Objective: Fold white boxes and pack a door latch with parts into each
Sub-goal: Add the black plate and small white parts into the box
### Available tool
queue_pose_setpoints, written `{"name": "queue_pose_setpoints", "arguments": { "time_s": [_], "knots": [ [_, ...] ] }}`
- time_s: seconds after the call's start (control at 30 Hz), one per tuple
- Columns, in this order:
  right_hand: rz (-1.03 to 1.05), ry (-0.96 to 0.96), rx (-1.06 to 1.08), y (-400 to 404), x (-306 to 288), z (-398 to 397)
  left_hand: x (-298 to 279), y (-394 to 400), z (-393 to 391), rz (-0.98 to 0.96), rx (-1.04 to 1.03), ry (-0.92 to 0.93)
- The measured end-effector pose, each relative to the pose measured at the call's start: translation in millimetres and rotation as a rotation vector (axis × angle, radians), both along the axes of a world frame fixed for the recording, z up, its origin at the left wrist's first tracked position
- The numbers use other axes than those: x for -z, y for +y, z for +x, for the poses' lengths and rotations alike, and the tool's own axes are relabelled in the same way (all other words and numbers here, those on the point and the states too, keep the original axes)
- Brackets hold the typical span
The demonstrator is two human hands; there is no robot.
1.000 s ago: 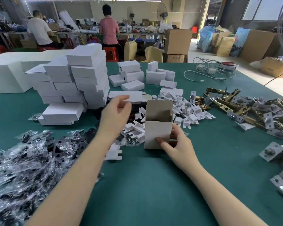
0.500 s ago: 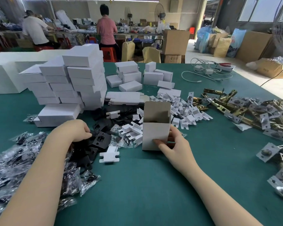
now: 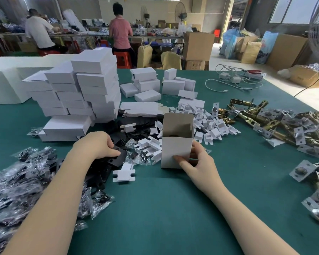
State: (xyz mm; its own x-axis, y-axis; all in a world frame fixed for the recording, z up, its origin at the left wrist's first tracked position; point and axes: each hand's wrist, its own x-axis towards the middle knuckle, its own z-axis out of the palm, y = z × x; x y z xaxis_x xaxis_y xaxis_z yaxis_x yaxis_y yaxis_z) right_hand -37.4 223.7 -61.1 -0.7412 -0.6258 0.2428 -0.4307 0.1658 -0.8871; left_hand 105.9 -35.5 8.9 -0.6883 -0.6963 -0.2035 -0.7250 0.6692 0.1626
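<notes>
Since half a second ago my left hand (image 3: 98, 144) has settled on a black plate (image 3: 118, 156) at nine o'clock of the open white box (image 3: 176, 144), pinching its stiff, thin edge. My right hand (image 3: 197, 162) grips the box, light and crushable, low on its walls, upright on the tabletop (image 3: 173, 208).

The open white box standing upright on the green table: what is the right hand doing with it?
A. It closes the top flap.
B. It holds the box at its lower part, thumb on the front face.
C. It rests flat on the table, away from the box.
B: the right hand grips the lower part of the open white box, thumb on the front face, and the top flap stands open.
</notes>
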Motion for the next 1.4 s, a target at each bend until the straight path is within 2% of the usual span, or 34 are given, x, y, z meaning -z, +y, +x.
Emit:
{"name": "queue_pose_setpoints", "arguments": {
  "time_s": [0.13, 0.23, 0.37, 0.43, 0.5, 0.57, 0.63, 0.73, 0.8, 0.9, 1.0, 1.23, 1.4],
  "knots": [
    [0.0, -0.019, -0.003, 0.7, 0.6, -0.8, -3.8, 1.7, -3.2, 0.075, -0.009, 0.208],
    [-0.001, -0.018, -0.003, 0.7, 0.1, -0.7, -6.5, 3.4, -7.7, 0.189, -0.083, 0.501],
    [0.001, -0.021, -0.001, 0.2, 0.3, -1.9, -10.9, 13.1, -16.3, 0.676, -0.259, 0.949],
    [-0.002, -0.023, -0.001, 0.4, 0.5, -1.9, -14.4, 19.8, -18.5, 0.893, -0.265, 1.114],
    [-0.006, -0.021, -0.001, 0.5, 0.8, -2.1, -20.3, 30.2, -20.2, 1.027, -0.242, 1.245],
    [-0.009, -0.024, 0.0, 0.2, 1.3, -2.7, -26.4, 43.1, -22.5, 1.021, -0.179, 1.308],
    [-0.019, -0.026, 0.0, -0.2, 1.9, -3.3, -33.1, 58.3, -25.3, 0.931, -0.034, 1.344],
    [-0.035, -0.021, -0.001, -0.1, 4.1, -3.7, -46.3, 81.7, -31.5, 0.738, 0.263, 1.284],
    [-0.042, -0.016, -0.002, 0.1, 5.3, -3.9, -53.3, 93.6, -40.0, 0.558, 0.409, 1.129],
    [-0.053, -0.008, -0.004, -0.2, 6.2, -3.9, -59.3, 104.9, -53.4, 0.253, 0.511, 0.896],
    [-0.057, 0.0, -0.006, -0.2, 5.9, -3.4, -63.1, 110.7, -60.2, 0.211, 0.564, 0.8],
    [-0.073, -0.002, -0.01, 0.0, 4.2, -2.5, -61.3, 114.7, -61.8, 0.203, 0.631, 0.752],
    [-0.064, 0.005, -0.004, 0.0, 3.9, -2.6, -60.3, 113.4, -60.4, -0.089, 0.621, 0.538]
  ]
}}
